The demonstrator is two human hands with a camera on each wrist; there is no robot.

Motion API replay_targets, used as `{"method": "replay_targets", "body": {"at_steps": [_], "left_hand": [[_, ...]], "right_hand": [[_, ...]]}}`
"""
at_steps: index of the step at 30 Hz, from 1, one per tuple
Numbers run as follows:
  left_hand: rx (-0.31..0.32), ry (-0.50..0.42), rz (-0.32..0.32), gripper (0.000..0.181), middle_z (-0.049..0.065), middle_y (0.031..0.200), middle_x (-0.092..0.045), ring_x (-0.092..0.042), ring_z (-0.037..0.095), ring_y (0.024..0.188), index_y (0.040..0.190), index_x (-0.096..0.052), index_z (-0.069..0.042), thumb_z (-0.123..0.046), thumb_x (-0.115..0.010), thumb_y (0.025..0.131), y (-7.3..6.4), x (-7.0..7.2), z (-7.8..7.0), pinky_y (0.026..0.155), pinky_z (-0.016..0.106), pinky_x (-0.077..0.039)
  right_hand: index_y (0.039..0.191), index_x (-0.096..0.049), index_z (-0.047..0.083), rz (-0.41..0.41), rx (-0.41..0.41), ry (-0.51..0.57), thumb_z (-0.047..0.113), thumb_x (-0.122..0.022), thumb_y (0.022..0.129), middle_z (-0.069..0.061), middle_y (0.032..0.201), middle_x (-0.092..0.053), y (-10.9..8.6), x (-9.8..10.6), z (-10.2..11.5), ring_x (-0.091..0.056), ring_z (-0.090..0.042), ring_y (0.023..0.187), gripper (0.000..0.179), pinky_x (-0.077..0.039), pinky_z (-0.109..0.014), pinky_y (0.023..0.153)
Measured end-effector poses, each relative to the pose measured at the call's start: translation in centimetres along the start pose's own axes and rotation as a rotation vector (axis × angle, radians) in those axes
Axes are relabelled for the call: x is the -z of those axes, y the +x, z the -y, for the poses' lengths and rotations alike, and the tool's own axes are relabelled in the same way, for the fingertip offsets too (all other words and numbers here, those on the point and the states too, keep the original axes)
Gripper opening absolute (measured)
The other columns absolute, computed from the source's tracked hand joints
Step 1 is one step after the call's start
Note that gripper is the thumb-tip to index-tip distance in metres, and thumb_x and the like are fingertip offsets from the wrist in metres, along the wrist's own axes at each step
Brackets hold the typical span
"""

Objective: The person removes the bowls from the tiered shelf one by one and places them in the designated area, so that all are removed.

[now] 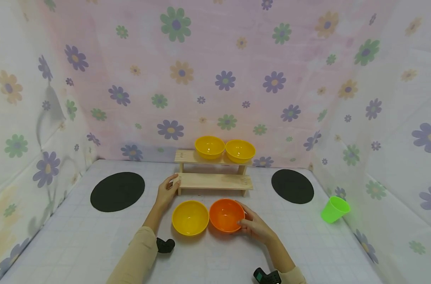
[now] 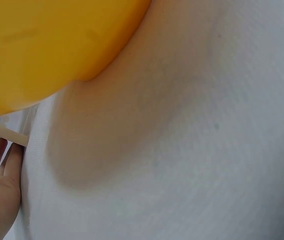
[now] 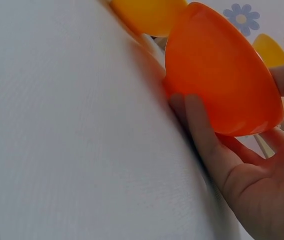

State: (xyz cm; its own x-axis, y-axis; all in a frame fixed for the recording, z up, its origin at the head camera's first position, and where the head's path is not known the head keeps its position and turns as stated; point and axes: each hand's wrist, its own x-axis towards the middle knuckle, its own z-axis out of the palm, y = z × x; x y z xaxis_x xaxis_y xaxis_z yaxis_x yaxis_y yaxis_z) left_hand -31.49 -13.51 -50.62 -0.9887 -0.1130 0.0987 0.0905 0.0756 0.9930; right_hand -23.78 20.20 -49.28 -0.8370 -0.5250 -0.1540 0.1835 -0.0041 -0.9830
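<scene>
My right hand (image 1: 257, 227) holds an orange bowl (image 1: 227, 215) by its right side. In the right wrist view, fingers reach under the bowl's outer wall and the thumb is at its rim. Just left of it a yellow bowl (image 1: 190, 218) sits upright on the table, the two rims side by side. My left hand (image 1: 167, 192) grips the left end of the lower step of a two-step wooden stand (image 1: 215, 182). In the left wrist view, its fingertips meet the wood beyond the yellow bowl's wall (image 2: 57, 50).
Two more yellow bowls (image 1: 209, 148) stand side by side on the stand's upper step. Black round mats lie at left (image 1: 117, 192) and right (image 1: 292, 186). A bright green cup (image 1: 335, 209) is at the far right, near the flowered cloth wall (image 1: 396, 157).
</scene>
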Motion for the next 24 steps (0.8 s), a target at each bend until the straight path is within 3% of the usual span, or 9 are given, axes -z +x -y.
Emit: {"method": "replay_targets", "body": {"at_steps": [6,12,14,24], "left_hand": [[0.000,-0.011,-0.002,0.044,0.021,0.137,-0.047,-0.051,0.033,0.117,0.135,-0.050,-0.005,-0.018,-0.059,0.094,0.13,-0.04,0.13,0.078,0.016,-0.047],[0.021,-0.032,0.005,0.046,0.023,0.137,-0.046,-0.050,0.032,0.118,0.137,-0.047,-0.004,-0.018,-0.058,0.094,0.00,0.04,0.03,0.077,0.014,-0.046],[0.025,-0.043,0.009,0.047,0.024,0.138,-0.044,-0.050,0.032,0.118,0.138,-0.046,-0.003,-0.018,-0.058,0.095,-0.05,0.06,0.00,0.077,0.014,-0.045],[0.013,-0.033,-0.001,0.045,0.020,0.138,-0.046,-0.052,0.030,0.116,0.135,-0.049,-0.005,-0.017,-0.059,0.094,0.14,-0.01,0.21,0.081,0.018,-0.048]], "right_hand": [[0.150,-0.008,0.002,0.030,0.004,-0.001,0.006,-0.051,0.094,-0.029,0.148,-0.018,-0.07,0.21,-0.18,-0.056,-0.018,0.090,0.071,-0.051,-0.034,0.087],[0.151,-0.007,0.007,0.091,-0.008,0.010,0.012,-0.054,0.096,-0.027,0.152,-0.010,-0.14,0.41,-0.29,-0.058,-0.025,0.101,0.072,-0.049,-0.046,0.087],[0.151,-0.006,0.007,0.099,-0.005,0.010,0.013,-0.053,0.096,-0.027,0.153,-0.007,-0.09,0.47,-0.33,-0.056,-0.029,0.109,0.073,-0.049,-0.046,0.087],[0.152,-0.006,0.009,0.089,-0.004,-0.039,0.015,-0.054,0.096,-0.028,0.153,-0.008,0.02,0.59,-0.28,-0.056,-0.029,0.109,0.073,-0.049,-0.043,0.088]]}}
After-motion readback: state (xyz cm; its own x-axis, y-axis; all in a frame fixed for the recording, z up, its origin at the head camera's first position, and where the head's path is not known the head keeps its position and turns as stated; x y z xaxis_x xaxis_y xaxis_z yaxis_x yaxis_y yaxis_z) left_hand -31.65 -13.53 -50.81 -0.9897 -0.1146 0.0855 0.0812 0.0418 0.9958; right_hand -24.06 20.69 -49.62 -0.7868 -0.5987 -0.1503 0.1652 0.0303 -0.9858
